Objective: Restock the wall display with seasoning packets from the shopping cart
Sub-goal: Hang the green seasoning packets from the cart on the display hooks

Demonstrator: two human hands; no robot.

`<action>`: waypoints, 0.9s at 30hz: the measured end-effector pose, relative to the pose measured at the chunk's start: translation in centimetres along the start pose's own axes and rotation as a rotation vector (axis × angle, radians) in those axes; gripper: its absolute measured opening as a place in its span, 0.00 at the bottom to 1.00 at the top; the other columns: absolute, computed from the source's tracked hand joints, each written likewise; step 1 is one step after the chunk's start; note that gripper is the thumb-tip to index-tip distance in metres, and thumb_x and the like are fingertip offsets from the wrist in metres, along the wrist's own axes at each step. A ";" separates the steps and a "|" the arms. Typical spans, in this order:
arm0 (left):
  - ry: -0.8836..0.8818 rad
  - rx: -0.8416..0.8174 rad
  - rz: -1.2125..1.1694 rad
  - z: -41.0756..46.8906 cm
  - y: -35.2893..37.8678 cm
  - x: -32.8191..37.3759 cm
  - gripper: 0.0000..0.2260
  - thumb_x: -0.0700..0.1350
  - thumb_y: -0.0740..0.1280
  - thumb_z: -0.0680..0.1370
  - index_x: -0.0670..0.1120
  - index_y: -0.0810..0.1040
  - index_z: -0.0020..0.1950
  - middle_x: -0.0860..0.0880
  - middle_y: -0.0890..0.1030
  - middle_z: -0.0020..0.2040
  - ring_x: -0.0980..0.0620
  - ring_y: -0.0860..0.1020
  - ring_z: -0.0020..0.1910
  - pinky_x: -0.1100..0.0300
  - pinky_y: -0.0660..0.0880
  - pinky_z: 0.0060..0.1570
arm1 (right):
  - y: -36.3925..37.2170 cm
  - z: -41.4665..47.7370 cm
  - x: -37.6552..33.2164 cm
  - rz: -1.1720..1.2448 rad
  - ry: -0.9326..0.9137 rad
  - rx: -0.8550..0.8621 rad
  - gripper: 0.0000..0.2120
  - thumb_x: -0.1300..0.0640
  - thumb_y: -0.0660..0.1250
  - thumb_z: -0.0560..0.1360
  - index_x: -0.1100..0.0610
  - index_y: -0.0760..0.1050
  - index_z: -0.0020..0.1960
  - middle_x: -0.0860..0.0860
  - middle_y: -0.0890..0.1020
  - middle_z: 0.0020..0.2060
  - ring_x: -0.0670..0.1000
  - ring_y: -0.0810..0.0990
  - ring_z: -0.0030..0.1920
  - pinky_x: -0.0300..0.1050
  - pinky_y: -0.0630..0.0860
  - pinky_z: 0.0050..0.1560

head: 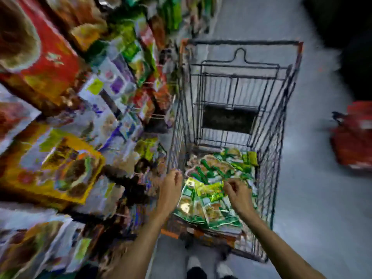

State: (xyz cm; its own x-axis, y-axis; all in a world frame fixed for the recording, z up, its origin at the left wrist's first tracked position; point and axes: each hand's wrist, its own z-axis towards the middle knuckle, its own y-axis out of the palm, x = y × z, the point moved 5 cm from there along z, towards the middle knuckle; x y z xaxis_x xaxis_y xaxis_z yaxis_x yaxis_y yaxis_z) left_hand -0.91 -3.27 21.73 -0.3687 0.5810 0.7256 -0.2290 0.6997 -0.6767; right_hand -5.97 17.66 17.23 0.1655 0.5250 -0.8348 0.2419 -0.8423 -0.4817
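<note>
A wire shopping cart (281, 109) stands in the aisle ahead of me, with a heap of green seasoning packets (219, 170) in its near end. My right hand (236, 193) is curled over the heap and pinches the top edge of a shiny green and yellow packet (209, 191). My left hand (171, 188) hovers at the cart's left rim with fingers loosely curled; the blur hides whether it holds anything. The wall display (84, 109) of hanging packets fills the left side, heavily blurred.
Grey floor (314, 178) runs along the cart's right side. A red basket or bag (354, 137) sits on the floor at the far right. My shoes (207, 268) show at the bottom, just behind the cart.
</note>
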 end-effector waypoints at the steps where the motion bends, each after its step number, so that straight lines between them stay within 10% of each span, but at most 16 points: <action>1: -0.011 -0.070 -0.003 0.6 2.0 -0.8 0.09 0.40 0.59 0.82 0.37 0.77 0.52 0.37 0.79 0.43 0.42 0.77 0.43 0.52 0.69 0.43 | 0.1 0.3 2.1 -0.017 0.051 0.024 0.10 0.61 0.61 0.80 0.62 0.75 0.42 0.62 0.79 0.35 0.60 0.78 0.38 0.52 0.72 0.39; 7: -0.098 -0.304 0.046 3.2 11.3 -6.9 0.08 0.42 0.59 0.82 0.41 0.76 0.56 0.44 0.77 0.44 0.47 0.74 0.39 0.57 0.68 0.39 | 2.2 2.6 11.8 -0.088 0.320 0.127 0.11 0.59 0.61 0.80 0.64 0.77 0.56 0.61 0.82 0.48 0.60 0.80 0.49 0.56 0.78 0.51; 12: -0.305 -0.460 0.107 3.2 17.7 -12.5 0.12 0.43 0.62 0.81 0.36 0.74 0.60 0.38 0.79 0.55 0.41 0.78 0.53 0.54 0.73 0.50 | 2.9 6.1 17.4 -0.251 0.380 0.165 0.10 0.60 0.60 0.80 0.65 0.76 0.54 0.58 0.81 0.44 0.57 0.79 0.45 0.43 0.70 0.41; 18: -0.411 -0.362 0.202 3.6 21.8 -14.6 0.19 0.48 0.68 0.77 0.34 0.72 0.59 0.36 0.75 0.58 0.39 0.74 0.56 0.55 0.68 0.45 | 3.1 12.1 21.2 -0.427 0.416 0.179 0.15 0.55 0.62 0.80 0.66 0.73 0.60 0.62 0.77 0.56 0.61 0.75 0.58 0.50 0.72 0.54; 27: -0.499 -0.344 0.298 4.3 24.3 -13.9 0.37 0.51 0.76 0.69 0.33 0.65 0.68 0.36 0.70 0.66 0.38 0.69 0.65 0.45 0.69 0.62 | 3.9 16.1 23.1 -0.556 0.555 0.164 0.28 0.50 0.67 0.76 0.66 0.64 0.67 0.63 0.73 0.64 0.62 0.69 0.65 0.54 0.69 0.62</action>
State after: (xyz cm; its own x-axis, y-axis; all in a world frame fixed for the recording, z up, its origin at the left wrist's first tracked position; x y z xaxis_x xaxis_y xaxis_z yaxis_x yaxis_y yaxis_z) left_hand -5.22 3.83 -5.37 -0.7627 0.5656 0.3137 0.2159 0.6799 -0.7008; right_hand -16.56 24.52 -8.25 0.5235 0.8211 -0.2276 0.2920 -0.4238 -0.8574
